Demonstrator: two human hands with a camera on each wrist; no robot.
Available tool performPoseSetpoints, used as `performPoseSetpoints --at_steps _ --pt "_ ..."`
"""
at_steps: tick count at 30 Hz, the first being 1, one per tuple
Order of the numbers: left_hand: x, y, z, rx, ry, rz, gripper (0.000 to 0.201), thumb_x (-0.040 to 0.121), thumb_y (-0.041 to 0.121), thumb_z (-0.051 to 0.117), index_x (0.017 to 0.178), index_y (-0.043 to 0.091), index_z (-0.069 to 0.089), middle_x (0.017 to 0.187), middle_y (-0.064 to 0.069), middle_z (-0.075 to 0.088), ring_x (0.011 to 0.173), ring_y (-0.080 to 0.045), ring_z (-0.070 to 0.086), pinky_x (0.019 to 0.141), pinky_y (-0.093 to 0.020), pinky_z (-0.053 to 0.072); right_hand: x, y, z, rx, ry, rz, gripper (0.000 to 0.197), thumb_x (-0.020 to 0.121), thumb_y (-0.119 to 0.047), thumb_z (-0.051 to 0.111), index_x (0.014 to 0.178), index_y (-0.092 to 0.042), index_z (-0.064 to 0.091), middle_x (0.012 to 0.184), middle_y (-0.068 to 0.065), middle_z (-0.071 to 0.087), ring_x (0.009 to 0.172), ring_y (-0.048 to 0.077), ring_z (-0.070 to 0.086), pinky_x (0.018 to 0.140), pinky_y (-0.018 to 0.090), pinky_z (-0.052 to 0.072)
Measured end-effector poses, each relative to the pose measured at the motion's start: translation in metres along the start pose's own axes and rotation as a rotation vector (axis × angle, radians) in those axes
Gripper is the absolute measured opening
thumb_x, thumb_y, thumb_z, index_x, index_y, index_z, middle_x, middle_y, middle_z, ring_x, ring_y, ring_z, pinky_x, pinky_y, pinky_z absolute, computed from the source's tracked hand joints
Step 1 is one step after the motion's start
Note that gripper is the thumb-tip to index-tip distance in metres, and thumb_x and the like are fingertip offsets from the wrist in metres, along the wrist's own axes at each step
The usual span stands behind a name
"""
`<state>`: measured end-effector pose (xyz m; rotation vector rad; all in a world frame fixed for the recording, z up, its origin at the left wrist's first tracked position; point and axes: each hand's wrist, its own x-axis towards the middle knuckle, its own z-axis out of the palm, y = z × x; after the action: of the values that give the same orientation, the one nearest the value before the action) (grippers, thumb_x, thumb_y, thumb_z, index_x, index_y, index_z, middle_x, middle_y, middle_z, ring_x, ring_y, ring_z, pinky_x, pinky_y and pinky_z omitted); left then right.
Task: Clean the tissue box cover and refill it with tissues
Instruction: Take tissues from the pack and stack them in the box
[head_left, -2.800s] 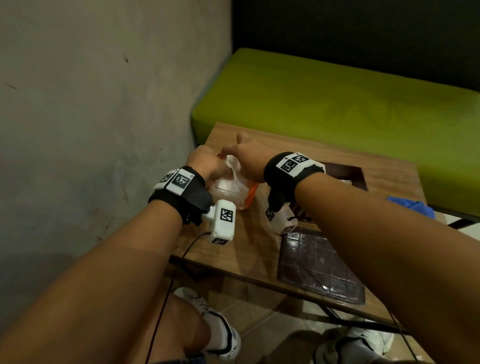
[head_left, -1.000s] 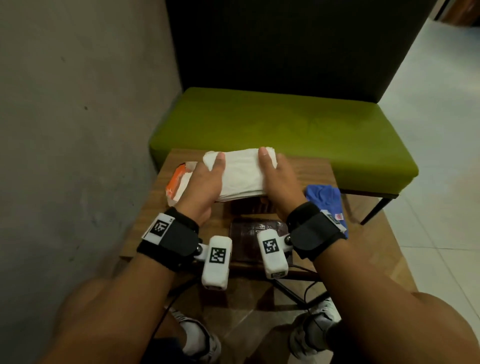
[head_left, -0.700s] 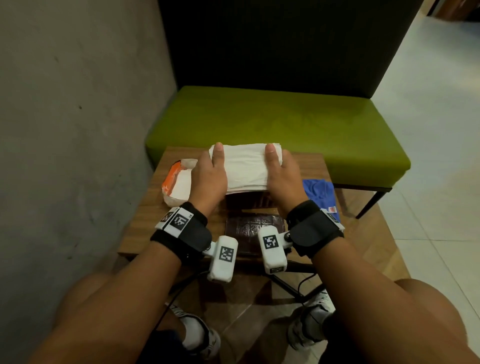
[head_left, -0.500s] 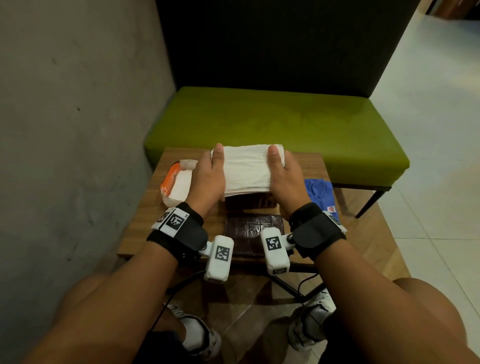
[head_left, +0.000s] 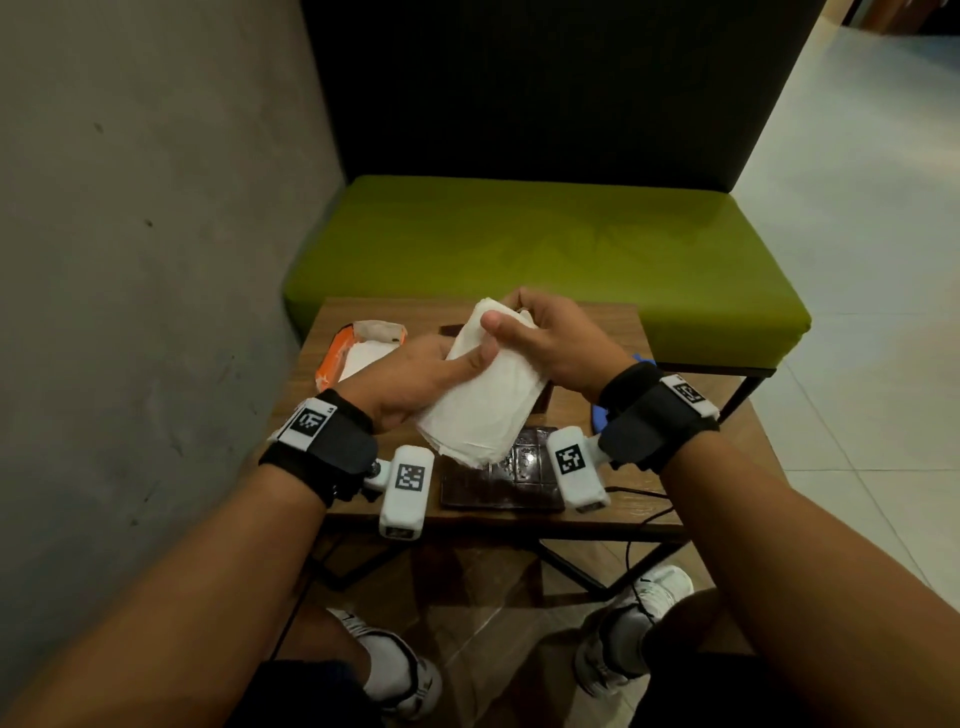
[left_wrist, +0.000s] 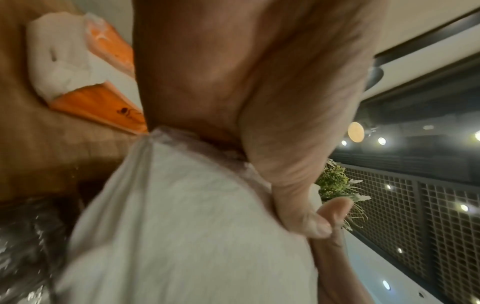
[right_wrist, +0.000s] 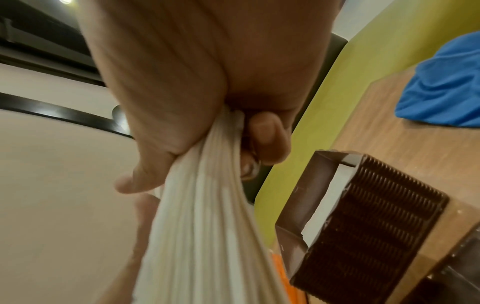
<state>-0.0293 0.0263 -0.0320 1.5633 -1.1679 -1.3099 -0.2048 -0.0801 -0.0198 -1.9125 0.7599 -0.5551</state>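
Observation:
Both hands hold a thick white tissue stack (head_left: 480, 400) tilted above the wooden table (head_left: 587, 322). My left hand (head_left: 457, 366) grips its left side, thumb on top. My right hand (head_left: 506, 317) pinches the far upper end; the right wrist view shows the tissue stack (right_wrist: 202, 226) squeezed between thumb and fingers. The brown tissue box cover (right_wrist: 363, 226) stands open on the table under the stack, mostly hidden in the head view. Its flat quilted brown panel (head_left: 501, 480) lies near the table's front edge. In the left wrist view, my thumb lies across the tissue stack (left_wrist: 182, 226).
An opened orange tissue pack (head_left: 358, 348) with tissues left in it lies at the table's far left, close to the grey wall. A blue cloth (right_wrist: 446, 86) lies at the right, behind my right wrist. A green bench (head_left: 545, 249) stands beyond the table.
The stack was held level and crosswise, one hand at each end. It now tilts lengthwise, its near end down towards me, with the right hand at the raised far end.

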Motion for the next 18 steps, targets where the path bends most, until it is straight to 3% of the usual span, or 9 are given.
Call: performPoseSetpoints --at_steps 2,4,7,10,13,15,18 --pt "0.003 -0.006 0.005 -0.084 0.09 0.023 0.043 0.106 0.046 0.06 0.117 0.007 0.074 0.111 -0.008 0.084 0.104 -0.024 0.08 0.082 -0.033 0.066 0.0 0.002 0.001 0.056 0.141 0.019 0.03 0.106 -0.042 0.06 0.096 -0.015 0.059 0.086 0.0 0.066 0.07 0.012 0.063 0.06 0.026 0.052" --pt "0.004 -0.006 0.012 -0.146 0.208 0.072 0.036 0.108 0.045 0.06 0.115 0.013 0.075 0.11 -0.005 0.084 0.102 -0.02 0.081 0.076 -0.027 0.064 -0.002 0.004 0.008 0.176 0.306 0.082 0.04 0.106 -0.054 0.053 0.098 -0.015 0.058 0.086 -0.005 0.062 0.071 0.01 0.061 0.063 0.029 0.052" --pt "0.009 -0.006 0.024 -0.223 0.349 0.133 0.025 0.107 0.043 0.062 0.112 0.022 0.075 0.109 -0.003 0.084 0.098 -0.015 0.082 0.081 -0.029 0.065 -0.007 0.011 0.029 0.312 0.341 0.168 0.058 0.097 -0.068 0.058 0.128 -0.019 0.054 0.114 -0.008 0.067 0.102 0.01 0.069 0.085 0.031 0.06" --pt "0.011 -0.004 0.04 -0.229 0.442 0.158 0.021 0.108 0.043 0.063 0.102 0.026 0.074 0.103 0.0 0.083 0.094 -0.016 0.082 0.083 -0.038 0.067 -0.009 0.018 0.05 0.247 0.374 0.101 0.07 0.093 -0.069 0.064 0.141 -0.02 0.051 0.129 -0.004 0.067 0.114 0.011 0.068 0.091 0.031 0.059" --pt "0.01 -0.009 0.044 -0.25 0.479 0.155 0.024 0.11 0.043 0.059 0.102 0.025 0.073 0.101 0.0 0.083 0.09 -0.013 0.081 0.085 -0.042 0.066 -0.007 0.021 0.056 0.213 0.466 0.094 0.037 0.109 -0.046 0.053 0.121 -0.012 0.055 0.106 -0.002 0.067 0.093 0.012 0.064 0.081 0.036 0.053" --pt "0.009 -0.013 0.045 -0.215 0.482 0.135 0.032 0.109 0.05 0.058 0.101 0.023 0.074 0.102 -0.005 0.083 0.095 -0.022 0.081 0.092 -0.052 0.065 -0.007 0.025 0.056 0.23 0.521 0.101 0.027 0.114 -0.037 0.044 0.105 -0.014 0.055 0.09 -0.006 0.06 0.079 0.01 0.055 0.076 0.037 0.047" --pt "0.006 -0.017 0.047 -0.203 0.497 0.133 0.035 0.106 0.056 0.059 0.101 0.026 0.075 0.105 -0.002 0.084 0.102 -0.025 0.08 0.097 -0.057 0.063 -0.009 0.023 0.057 0.328 0.551 0.142 0.04 0.112 -0.05 0.038 0.108 -0.017 0.061 0.1 -0.003 0.067 0.094 0.014 0.065 0.089 0.042 0.055"
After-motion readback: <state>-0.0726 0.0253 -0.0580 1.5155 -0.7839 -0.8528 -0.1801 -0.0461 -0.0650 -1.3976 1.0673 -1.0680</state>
